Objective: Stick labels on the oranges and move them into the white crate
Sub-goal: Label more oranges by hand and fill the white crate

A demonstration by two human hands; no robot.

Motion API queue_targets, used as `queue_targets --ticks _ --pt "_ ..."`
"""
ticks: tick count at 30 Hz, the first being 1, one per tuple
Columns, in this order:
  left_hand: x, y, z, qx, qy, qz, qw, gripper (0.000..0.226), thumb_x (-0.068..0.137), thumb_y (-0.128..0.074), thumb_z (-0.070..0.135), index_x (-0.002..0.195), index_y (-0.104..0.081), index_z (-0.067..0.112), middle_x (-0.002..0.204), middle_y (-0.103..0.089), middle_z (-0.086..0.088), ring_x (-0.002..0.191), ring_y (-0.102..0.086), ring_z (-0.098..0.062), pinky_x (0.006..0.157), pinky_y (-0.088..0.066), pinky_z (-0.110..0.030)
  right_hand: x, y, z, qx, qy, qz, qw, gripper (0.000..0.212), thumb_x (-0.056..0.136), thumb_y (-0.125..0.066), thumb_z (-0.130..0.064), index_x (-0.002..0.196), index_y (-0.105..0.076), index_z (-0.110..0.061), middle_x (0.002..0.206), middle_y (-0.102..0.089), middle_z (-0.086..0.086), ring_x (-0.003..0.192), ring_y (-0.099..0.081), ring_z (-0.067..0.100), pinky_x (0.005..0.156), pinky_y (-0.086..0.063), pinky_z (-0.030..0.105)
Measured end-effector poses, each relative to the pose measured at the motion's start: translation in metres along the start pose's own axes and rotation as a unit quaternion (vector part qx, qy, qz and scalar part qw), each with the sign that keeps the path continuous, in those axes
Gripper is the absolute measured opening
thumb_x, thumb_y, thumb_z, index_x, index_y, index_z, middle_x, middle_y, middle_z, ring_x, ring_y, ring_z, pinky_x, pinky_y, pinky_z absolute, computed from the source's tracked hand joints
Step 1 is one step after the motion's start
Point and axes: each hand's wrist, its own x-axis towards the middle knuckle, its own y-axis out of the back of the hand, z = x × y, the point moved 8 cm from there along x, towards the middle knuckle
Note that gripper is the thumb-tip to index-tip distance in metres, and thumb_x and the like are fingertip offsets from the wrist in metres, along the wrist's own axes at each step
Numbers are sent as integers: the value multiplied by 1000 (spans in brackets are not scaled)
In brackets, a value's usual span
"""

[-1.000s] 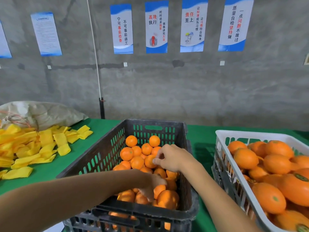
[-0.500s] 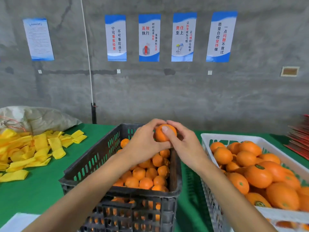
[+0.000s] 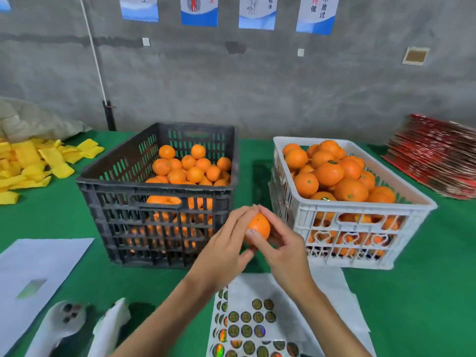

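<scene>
Both hands, left hand [image 3: 226,243] and right hand [image 3: 280,243], curl around one orange [image 3: 258,226], near the crates.

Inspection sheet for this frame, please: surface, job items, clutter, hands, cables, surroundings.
Surface: green table cover.
Job's things: orange held in both hands in front of the crates; black crate part full; white crate heaped; sticker sheet below the hands.
Clutter: yellow foam sleeves, beige sack, red card stack, white paper.
Hands: left hand and right hand both grip the orange with curled fingers.
Cables: white cord down the wall.
Surroundings: grey concrete wall, blue posters.
</scene>
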Motion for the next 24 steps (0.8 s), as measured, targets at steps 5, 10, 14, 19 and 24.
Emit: queue_targets --ticks 5,10,14,19,24 --pt "-80 -60 -48 -38 140 -86 986 61 95 -68 18 140 -40 48 142 -30 26 115 -57 -7 95 -52 -27 -61 2 87 -151 -135 -89 975 54 85 -71 -62 134 -60 -43 129 -67 -20 118 -62 -2 106 -52 35" --pt "-117 -81 -72 -46 200 -97 974 65 96 -68 19 137 -33 55 148 -23 26 114 -58 -12 96 -47 -16 -99 -3 119 -337 -109 -197 914 72 89 -61 -70 148 -51 -31 152 -46 -19 139 -38 -1 118 -34 29" --pt "-119 -82 -68 -45 194 -89 976 60 99 -64 21 145 -35 45 152 -20 21 115 -55 -12 97 -50 -26 -108 -2 128 -377 -83 -214 897 68 92 -61 -63 147 -55 -24 161 -37 -12 149 -29 8 124 -24 33" --pt "-122 -82 -67 -47 194 -88 976 63 99 -64 18 146 -32 45 154 -17 21 115 -52 -8 96 -50 -22 -104 2 126 -338 -74 -178 921 43 91 -71 -48 128 -72 -25 149 -53 -11 139 -43 8 117 -34 34" --pt "-123 -81 -67 -54 195 -73 976 64 99 -63 24 146 -27 49 155 -15 24 118 -51 -6 97 -50 -21 -106 6 122 -357 -44 -141 922 29 93 -73 -40 118 -77 -26 136 -63 -15 129 -50 9 112 -38 30"
